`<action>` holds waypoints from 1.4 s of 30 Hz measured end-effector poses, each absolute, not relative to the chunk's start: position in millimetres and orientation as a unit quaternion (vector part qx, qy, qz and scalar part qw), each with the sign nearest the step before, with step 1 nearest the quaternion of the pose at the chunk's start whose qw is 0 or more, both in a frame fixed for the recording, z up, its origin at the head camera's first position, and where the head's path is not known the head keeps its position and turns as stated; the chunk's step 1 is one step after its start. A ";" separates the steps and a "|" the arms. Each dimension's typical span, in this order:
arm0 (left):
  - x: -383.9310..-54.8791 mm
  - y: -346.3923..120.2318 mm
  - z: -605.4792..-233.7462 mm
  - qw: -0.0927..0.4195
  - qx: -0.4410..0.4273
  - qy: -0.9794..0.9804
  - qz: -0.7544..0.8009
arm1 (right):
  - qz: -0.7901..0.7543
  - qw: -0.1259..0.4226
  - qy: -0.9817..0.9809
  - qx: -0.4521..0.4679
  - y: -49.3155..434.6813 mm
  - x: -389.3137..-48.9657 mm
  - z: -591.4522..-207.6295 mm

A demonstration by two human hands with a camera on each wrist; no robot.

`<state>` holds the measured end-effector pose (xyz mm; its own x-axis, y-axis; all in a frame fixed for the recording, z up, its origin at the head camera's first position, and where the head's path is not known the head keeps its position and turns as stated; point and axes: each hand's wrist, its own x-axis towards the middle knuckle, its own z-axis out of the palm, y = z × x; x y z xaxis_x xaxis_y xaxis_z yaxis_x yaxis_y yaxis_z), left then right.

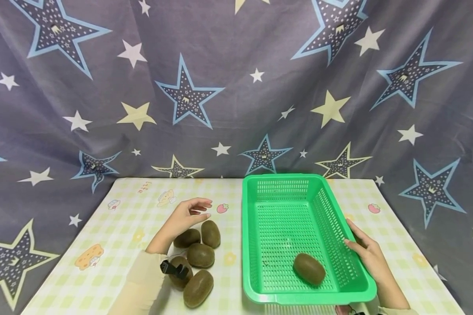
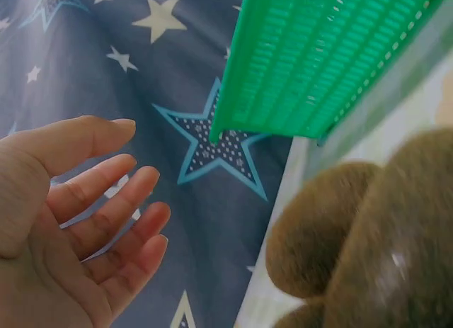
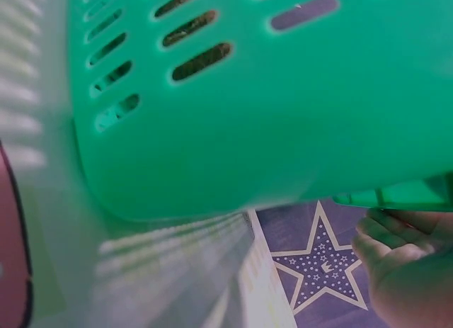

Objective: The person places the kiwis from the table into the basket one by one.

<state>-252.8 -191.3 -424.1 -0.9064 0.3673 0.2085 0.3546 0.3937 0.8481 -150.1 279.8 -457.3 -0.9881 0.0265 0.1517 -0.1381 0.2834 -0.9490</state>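
The nearest kiwi (image 1: 210, 234) lies just below the left hand's (image 1: 188, 214) thumb tip in the head view, apart from it; the left fingers are loosely spread, thumb held well off, gripping nothing. Four more kiwis (image 1: 200, 255) cluster on the desk (image 1: 402, 227) below those fingers, back toward the forearm. Another kiwi (image 1: 309, 269) rests inside the basket (image 1: 311, 299), right of the left fingers and left of the right ones. The right hand (image 1: 368, 258) grips the basket's right rim, thumb on its top edge, fingers curled under the lip. To pick well, the left fingers would best come down over the outermost kiwi, close gently round its sides and lift straight, lest its neighbours roll; the right fingers should steady the basket. Counted: six kiwis, five on the desk and one inside; one basket; one starry curtain (image 1: 220, 35) beyond both hands' fingers.
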 end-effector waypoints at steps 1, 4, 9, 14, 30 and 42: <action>-252.5 -193.5 -425.6 0.007 0.216 0.835 0.506 | 0.600 0.068 -0.796 0.035 279.8 -149.9 -457.4; -251.4 -199.2 -430.3 0.007 0.218 0.835 0.505 | 0.603 0.067 -0.794 0.036 279.6 -149.5 -457.3; -250.7 -208.0 -436.4 0.010 0.216 0.832 0.511 | 0.599 0.065 -0.797 0.041 279.5 -149.5 -456.4; -249.1 -216.8 -441.1 0.013 0.223 0.831 0.510 | 0.600 0.063 -0.797 0.038 279.3 -149.7 -455.9; -244.6 -238.6 -463.3 0.023 0.207 0.830 0.518 | 0.606 0.067 -0.792 0.032 278.5 -149.2 -456.2; -238.7 -249.2 -478.8 0.023 0.196 0.828 0.525 | 0.610 0.073 -0.788 0.036 279.2 -148.6 -458.2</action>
